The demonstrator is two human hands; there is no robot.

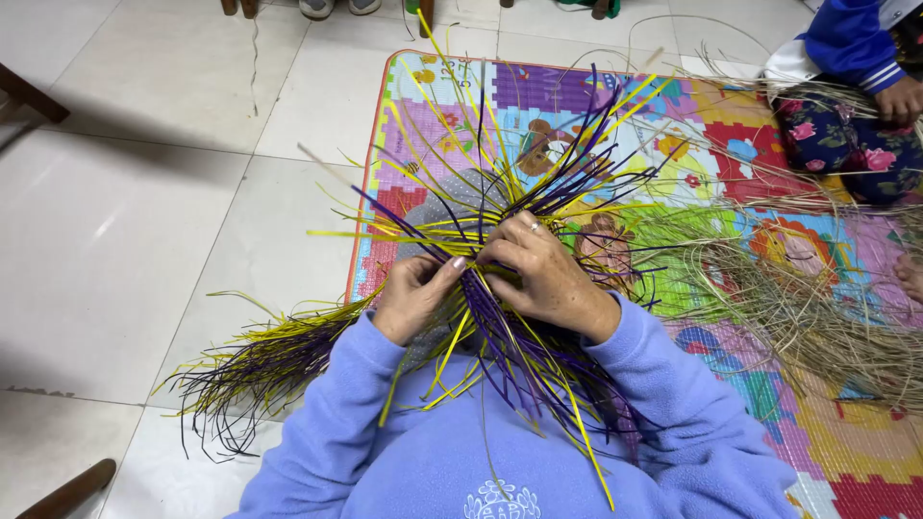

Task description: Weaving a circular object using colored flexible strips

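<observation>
We are in the middle of weaving. Our left hand (411,296) and right hand (546,274) both pinch the yellow and purple strips (500,202) over our lap, above the play mat (827,452). Next strip at 12 o'clock needs tucking, we think.

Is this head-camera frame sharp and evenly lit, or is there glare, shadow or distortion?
Head view: hands and yellow and purple strips sharp; soft glare on the tiled floor; dark furniture shadows at left; floor lines bow slightly towards the edges; even light on the play mat.
</observation>
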